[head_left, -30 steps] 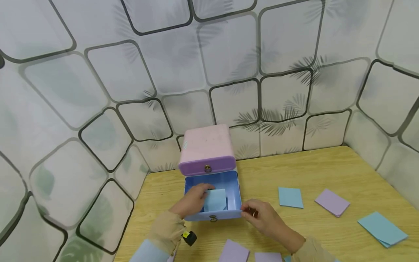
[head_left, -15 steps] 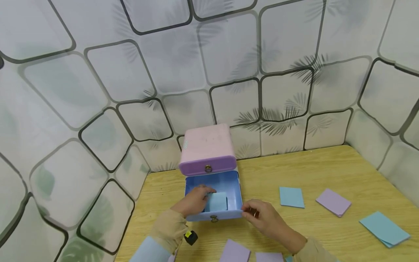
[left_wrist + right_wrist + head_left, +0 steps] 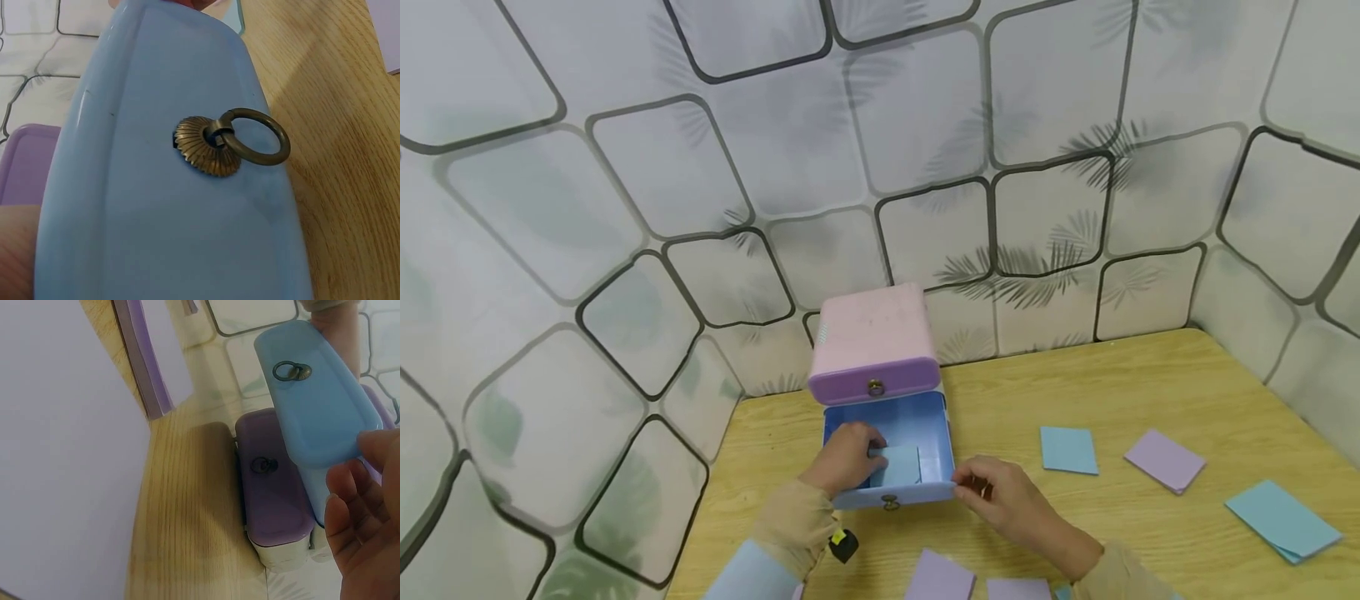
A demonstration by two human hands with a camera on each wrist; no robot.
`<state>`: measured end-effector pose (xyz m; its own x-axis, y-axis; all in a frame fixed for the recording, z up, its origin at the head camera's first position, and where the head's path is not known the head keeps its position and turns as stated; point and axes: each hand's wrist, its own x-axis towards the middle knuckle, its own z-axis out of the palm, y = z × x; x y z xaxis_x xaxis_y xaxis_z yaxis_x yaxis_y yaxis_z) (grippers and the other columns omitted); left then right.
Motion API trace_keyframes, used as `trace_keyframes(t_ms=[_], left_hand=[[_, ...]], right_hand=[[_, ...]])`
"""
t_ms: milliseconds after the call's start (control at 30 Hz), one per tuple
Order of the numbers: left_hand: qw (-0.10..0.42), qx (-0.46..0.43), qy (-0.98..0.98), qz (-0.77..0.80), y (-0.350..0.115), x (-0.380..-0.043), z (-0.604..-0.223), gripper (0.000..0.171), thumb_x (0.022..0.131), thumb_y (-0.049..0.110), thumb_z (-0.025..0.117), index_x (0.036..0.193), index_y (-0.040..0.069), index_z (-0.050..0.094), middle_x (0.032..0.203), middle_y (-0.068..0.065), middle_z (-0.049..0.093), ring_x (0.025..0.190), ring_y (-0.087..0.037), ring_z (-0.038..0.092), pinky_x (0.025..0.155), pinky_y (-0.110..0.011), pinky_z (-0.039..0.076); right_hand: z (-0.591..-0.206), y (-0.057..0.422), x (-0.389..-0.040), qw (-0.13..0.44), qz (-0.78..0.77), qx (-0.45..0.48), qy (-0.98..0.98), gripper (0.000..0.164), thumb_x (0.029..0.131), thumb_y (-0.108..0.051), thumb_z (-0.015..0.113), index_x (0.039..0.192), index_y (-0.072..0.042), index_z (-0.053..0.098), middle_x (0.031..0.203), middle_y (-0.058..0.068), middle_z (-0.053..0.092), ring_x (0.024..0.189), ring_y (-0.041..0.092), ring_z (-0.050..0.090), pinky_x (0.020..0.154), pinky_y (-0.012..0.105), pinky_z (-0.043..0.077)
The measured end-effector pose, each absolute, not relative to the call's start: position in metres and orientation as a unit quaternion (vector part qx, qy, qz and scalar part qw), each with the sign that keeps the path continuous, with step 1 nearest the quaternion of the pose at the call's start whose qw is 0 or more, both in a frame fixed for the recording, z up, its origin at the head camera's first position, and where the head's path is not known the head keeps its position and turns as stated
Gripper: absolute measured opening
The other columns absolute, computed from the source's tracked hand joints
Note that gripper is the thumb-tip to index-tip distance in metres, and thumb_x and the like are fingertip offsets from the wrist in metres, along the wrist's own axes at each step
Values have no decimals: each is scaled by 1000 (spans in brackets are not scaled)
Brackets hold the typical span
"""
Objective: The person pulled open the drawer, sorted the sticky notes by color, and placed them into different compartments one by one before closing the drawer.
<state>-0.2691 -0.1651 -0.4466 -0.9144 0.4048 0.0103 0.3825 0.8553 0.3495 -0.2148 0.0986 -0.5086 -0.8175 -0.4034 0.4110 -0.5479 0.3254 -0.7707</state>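
Observation:
Inside the open light blue drawer [image 3: 891, 497] of the small pink chest [image 3: 874, 329], my left hand [image 3: 844, 460] is at the left side of a light blue paper card [image 3: 898, 467]. Its thumb overlaps the card and its fingers bend just beyond it; I cannot tell whether they pinch it. The drawer's front hides the card in the left wrist view, where a brass ring pull [image 3: 234, 140] shows. My right hand [image 3: 1003, 496] holds the drawer's front right corner, thumb on the face, as the right wrist view also shows.
Above the drawer is a shut purple drawer [image 3: 874, 381]. Right of the chest on the wooden table [image 3: 1000, 400] lie a blue card [image 3: 1069, 451], a purple stack [image 3: 1165, 461] and a larger blue stack [image 3: 1283, 522]. Purple cards [image 3: 940, 575] lie at the near edge.
The card's top edge has sunk lower in the drawer. My left hand's fingers have drawn in from their stretched position, and its thumb now shows over the card. My right hand keeps its place.

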Motion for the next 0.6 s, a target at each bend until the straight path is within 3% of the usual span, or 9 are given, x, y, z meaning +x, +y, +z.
trace_keyframes(t_ms=[400,600], left_hand=[[31,217,958,183,-168,-269,-447,13,83,7,73,96,8,72,88,-3,68,85,-18,63,73,-34,51],[33,238,955,172,-168,-270,-446,24,83,-3,67,100,13,74,85,-3,66,82,-17,61,72,-33,50]], right_hand=[[-508,97,-215,79,496,296,-812,14,90,-14,69,92,-26,62,83,-16,59,69,2,55,54,21,49],[-508,97,-214,74,500,292,-812,16,90,-14,69,93,-28,61,83,-15,59,70,2,55,55,22,49]])
